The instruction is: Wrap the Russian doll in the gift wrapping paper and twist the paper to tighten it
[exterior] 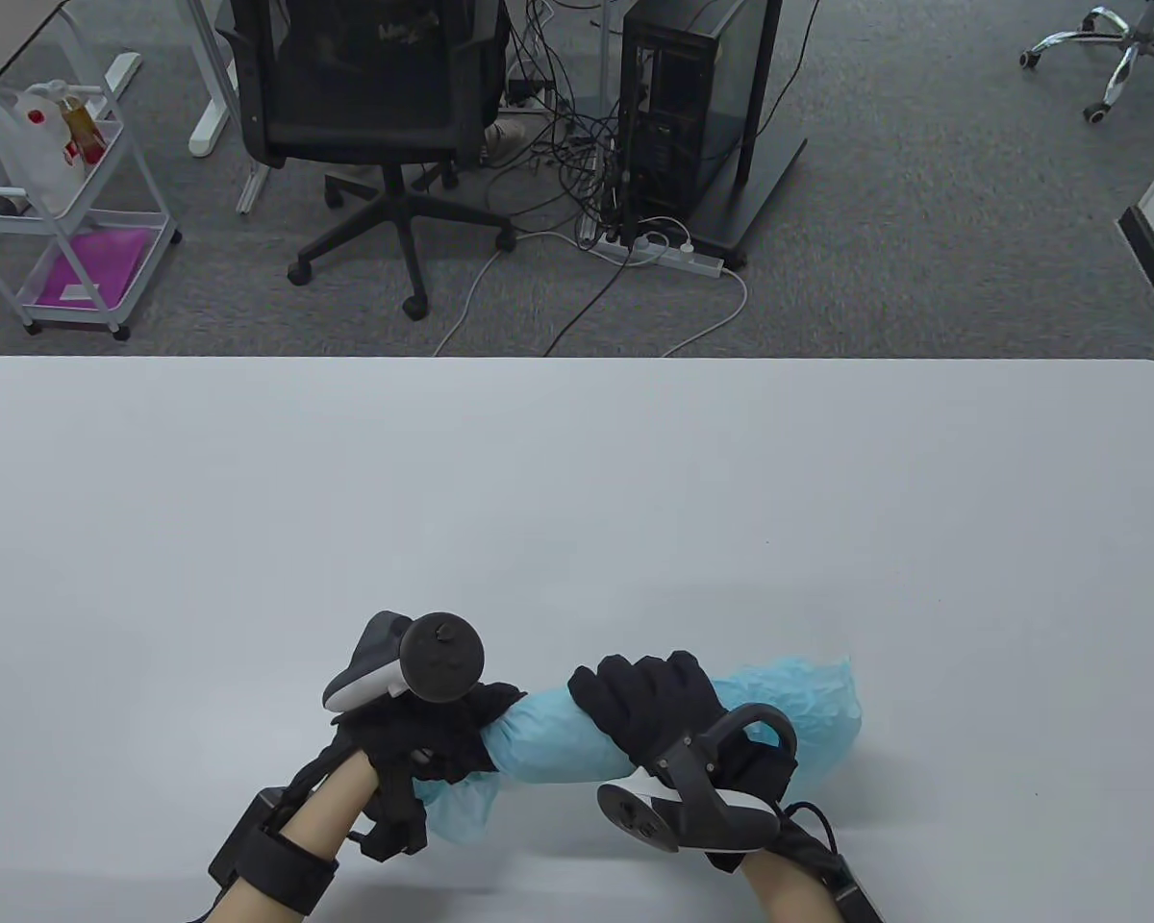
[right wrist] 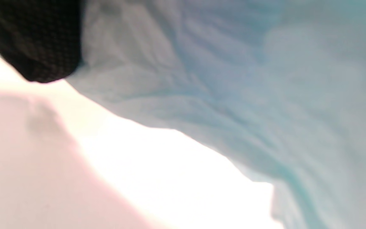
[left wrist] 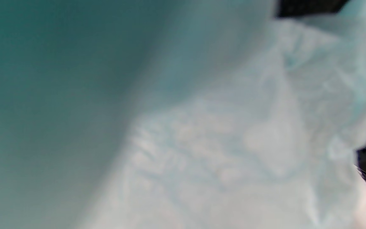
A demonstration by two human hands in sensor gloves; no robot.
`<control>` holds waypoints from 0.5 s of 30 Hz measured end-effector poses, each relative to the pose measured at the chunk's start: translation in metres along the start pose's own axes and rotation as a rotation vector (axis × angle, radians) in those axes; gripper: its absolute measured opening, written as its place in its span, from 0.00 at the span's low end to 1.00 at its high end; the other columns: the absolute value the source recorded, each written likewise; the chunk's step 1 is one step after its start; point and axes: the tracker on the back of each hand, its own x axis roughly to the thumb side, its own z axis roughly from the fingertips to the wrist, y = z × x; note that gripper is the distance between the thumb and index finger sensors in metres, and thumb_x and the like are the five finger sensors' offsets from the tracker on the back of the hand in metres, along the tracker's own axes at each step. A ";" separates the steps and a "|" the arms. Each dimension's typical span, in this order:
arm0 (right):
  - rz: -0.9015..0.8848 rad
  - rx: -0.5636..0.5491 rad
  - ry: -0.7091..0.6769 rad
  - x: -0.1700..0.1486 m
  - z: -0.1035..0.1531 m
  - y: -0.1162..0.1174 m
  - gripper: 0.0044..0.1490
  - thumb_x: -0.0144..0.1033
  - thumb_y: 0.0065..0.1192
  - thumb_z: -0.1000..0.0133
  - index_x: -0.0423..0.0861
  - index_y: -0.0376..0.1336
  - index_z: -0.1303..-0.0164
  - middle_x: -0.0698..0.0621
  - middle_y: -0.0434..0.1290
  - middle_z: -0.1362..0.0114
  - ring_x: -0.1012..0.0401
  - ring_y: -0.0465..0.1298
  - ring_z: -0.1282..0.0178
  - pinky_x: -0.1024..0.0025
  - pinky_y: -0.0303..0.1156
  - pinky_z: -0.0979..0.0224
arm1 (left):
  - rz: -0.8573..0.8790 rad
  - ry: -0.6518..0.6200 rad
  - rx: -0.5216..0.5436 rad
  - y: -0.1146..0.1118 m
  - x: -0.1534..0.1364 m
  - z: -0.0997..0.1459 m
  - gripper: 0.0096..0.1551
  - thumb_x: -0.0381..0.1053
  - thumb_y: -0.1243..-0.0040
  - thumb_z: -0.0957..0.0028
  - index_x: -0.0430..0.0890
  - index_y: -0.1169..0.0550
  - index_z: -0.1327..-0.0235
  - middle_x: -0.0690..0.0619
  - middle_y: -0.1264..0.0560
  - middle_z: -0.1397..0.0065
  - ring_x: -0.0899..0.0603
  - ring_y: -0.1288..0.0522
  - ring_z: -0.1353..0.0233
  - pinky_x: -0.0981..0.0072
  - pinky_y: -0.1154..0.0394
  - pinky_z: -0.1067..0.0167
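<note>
A long roll of light blue wrapping paper [exterior: 548, 742] lies across the white table [exterior: 577, 500] near its front edge; the doll inside is hidden. My left hand [exterior: 442, 735] grips the roll's left end, where crumpled paper [exterior: 457, 808] sticks out below the glove. My right hand [exterior: 649, 711] curls over the roll right of its middle, and the loose right end [exterior: 808, 707] fans out beyond it. Blurred blue paper [left wrist: 233, 143] fills the left wrist view. The right wrist view shows paper [right wrist: 249, 79] and a gloved fingertip [right wrist: 40, 41].
Beyond the table's far edge stand a black office chair [exterior: 375, 115], a computer tower [exterior: 692, 106] with cables on the floor, and a white cart [exterior: 58, 202] at the left.
</note>
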 end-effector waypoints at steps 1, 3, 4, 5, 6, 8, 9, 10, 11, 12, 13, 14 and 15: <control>0.004 -0.009 0.003 0.000 0.000 0.000 0.71 0.63 0.76 0.67 0.54 0.41 0.21 0.50 0.61 0.17 0.50 0.74 0.23 0.38 0.65 0.20 | 0.019 -0.002 -0.026 0.000 -0.001 -0.001 0.34 0.55 0.30 0.62 0.48 0.27 0.41 0.58 0.16 0.49 0.56 0.12 0.68 0.62 0.16 0.47; 0.017 -0.025 -0.003 0.002 0.001 -0.002 0.71 0.63 0.77 0.67 0.55 0.41 0.21 0.50 0.60 0.17 0.51 0.72 0.21 0.38 0.64 0.19 | 0.073 -0.004 -0.109 0.000 -0.003 -0.002 0.35 0.55 0.29 0.63 0.46 0.26 0.42 0.57 0.16 0.50 0.56 0.12 0.69 0.62 0.16 0.48; 0.033 -0.044 0.001 0.003 0.002 -0.005 0.71 0.62 0.77 0.67 0.55 0.40 0.21 0.51 0.60 0.16 0.51 0.72 0.21 0.38 0.64 0.19 | 0.096 -0.014 -0.133 0.001 -0.005 -0.001 0.35 0.56 0.29 0.63 0.46 0.26 0.43 0.57 0.15 0.51 0.56 0.11 0.68 0.62 0.15 0.48; 0.044 -0.058 -0.001 0.004 0.002 -0.007 0.71 0.62 0.77 0.67 0.55 0.40 0.21 0.51 0.60 0.16 0.51 0.72 0.21 0.38 0.63 0.18 | 0.114 -0.022 -0.152 0.002 -0.005 -0.001 0.34 0.56 0.29 0.63 0.45 0.25 0.44 0.57 0.15 0.52 0.56 0.11 0.69 0.62 0.15 0.49; 0.057 -0.071 0.000 0.005 0.002 -0.010 0.71 0.62 0.77 0.66 0.56 0.40 0.21 0.51 0.59 0.16 0.51 0.71 0.20 0.38 0.63 0.18 | 0.133 -0.035 -0.166 0.003 -0.006 0.000 0.34 0.57 0.29 0.64 0.45 0.24 0.45 0.57 0.15 0.52 0.56 0.10 0.69 0.62 0.15 0.49; 0.088 -0.106 0.007 0.006 0.003 -0.015 0.71 0.62 0.77 0.66 0.56 0.39 0.22 0.52 0.58 0.15 0.52 0.71 0.19 0.39 0.62 0.17 | 0.177 -0.063 -0.190 0.005 -0.007 0.004 0.33 0.57 0.28 0.64 0.44 0.23 0.47 0.57 0.14 0.53 0.56 0.09 0.69 0.62 0.14 0.50; 0.090 -0.117 0.008 0.007 0.004 -0.018 0.71 0.62 0.77 0.65 0.56 0.38 0.22 0.52 0.58 0.15 0.52 0.70 0.19 0.39 0.62 0.16 | 0.192 -0.083 -0.200 0.007 -0.007 0.005 0.33 0.58 0.28 0.65 0.44 0.23 0.48 0.57 0.14 0.53 0.56 0.09 0.69 0.62 0.14 0.51; 0.095 -0.135 0.013 0.007 0.004 -0.019 0.71 0.62 0.77 0.65 0.57 0.38 0.22 0.52 0.57 0.15 0.52 0.70 0.18 0.39 0.61 0.16 | 0.212 -0.100 -0.206 0.007 -0.008 0.006 0.33 0.58 0.27 0.65 0.44 0.22 0.49 0.57 0.13 0.54 0.56 0.08 0.69 0.62 0.14 0.51; 0.097 -0.139 0.014 0.007 0.005 -0.021 0.71 0.62 0.77 0.65 0.57 0.38 0.22 0.53 0.57 0.15 0.52 0.70 0.18 0.39 0.61 0.16 | 0.226 -0.113 -0.210 0.008 -0.008 0.007 0.33 0.59 0.27 0.66 0.43 0.21 0.51 0.57 0.13 0.55 0.56 0.08 0.69 0.62 0.13 0.52; 0.101 -0.152 0.016 0.007 0.006 -0.022 0.71 0.62 0.77 0.65 0.57 0.38 0.22 0.53 0.57 0.15 0.52 0.69 0.18 0.39 0.61 0.15 | 0.253 -0.134 -0.222 0.007 -0.009 0.007 0.34 0.60 0.26 0.67 0.43 0.20 0.52 0.57 0.12 0.56 0.56 0.07 0.70 0.62 0.13 0.53; 0.106 -0.162 0.024 0.006 0.006 -0.024 0.72 0.61 0.77 0.65 0.57 0.36 0.22 0.53 0.57 0.15 0.53 0.69 0.17 0.39 0.61 0.15 | 0.293 -0.164 -0.237 0.007 -0.010 0.007 0.35 0.62 0.26 0.69 0.43 0.19 0.53 0.57 0.11 0.57 0.56 0.07 0.71 0.63 0.12 0.54; 0.106 -0.167 0.022 0.006 0.007 -0.026 0.72 0.61 0.77 0.65 0.58 0.36 0.22 0.54 0.56 0.15 0.53 0.69 0.17 0.39 0.60 0.15 | 0.321 -0.178 -0.243 0.006 -0.011 0.007 0.35 0.62 0.26 0.70 0.42 0.19 0.55 0.57 0.11 0.58 0.55 0.07 0.72 0.63 0.12 0.55; 0.112 -0.182 0.025 0.006 0.008 -0.027 0.72 0.61 0.77 0.65 0.58 0.36 0.22 0.54 0.55 0.14 0.53 0.68 0.17 0.39 0.60 0.15 | 0.350 -0.201 -0.254 0.005 -0.011 0.006 0.35 0.63 0.26 0.71 0.42 0.18 0.57 0.57 0.11 0.60 0.55 0.06 0.73 0.63 0.12 0.56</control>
